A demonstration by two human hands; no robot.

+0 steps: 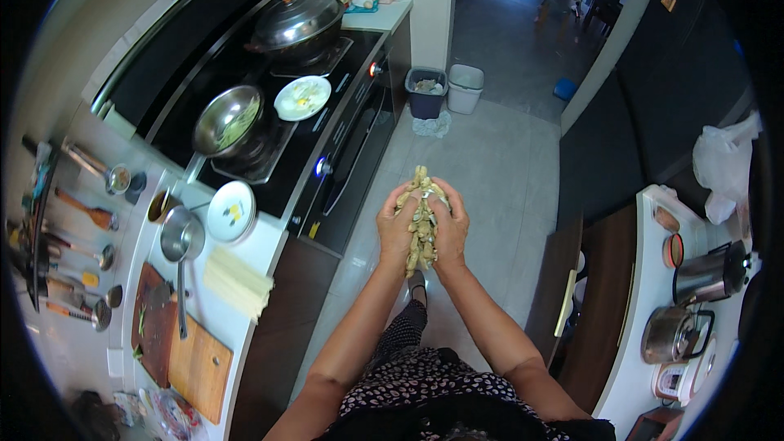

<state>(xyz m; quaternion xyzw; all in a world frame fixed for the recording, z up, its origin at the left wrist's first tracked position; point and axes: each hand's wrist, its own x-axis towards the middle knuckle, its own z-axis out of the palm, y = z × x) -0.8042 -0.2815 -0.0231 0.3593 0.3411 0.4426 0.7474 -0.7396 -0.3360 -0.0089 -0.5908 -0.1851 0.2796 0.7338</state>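
Out in front of my body, above the floor, my left hand point(397, 224) and my right hand point(448, 224) are closed round a long, knobbly beige-yellow bundle point(422, 233). The bundle is made of lumpy pieces with paler spots among them, and its exact kind cannot be made out. It sticks out above my fingers and hangs down between my wrists. Both thumbs press on it from the near side. My fingers behind it are partly hidden.
At left, the stove bears a steel pan point(229, 122) with green food, a lidded wok point(298, 20) and a white plate point(303, 98). A saucepan point(181, 234) and cutting board point(200, 371) lie nearer. Bins point(426, 102) stand ahead. At right, a cabinet door point(555, 286) hangs ajar below kettles point(670, 333).
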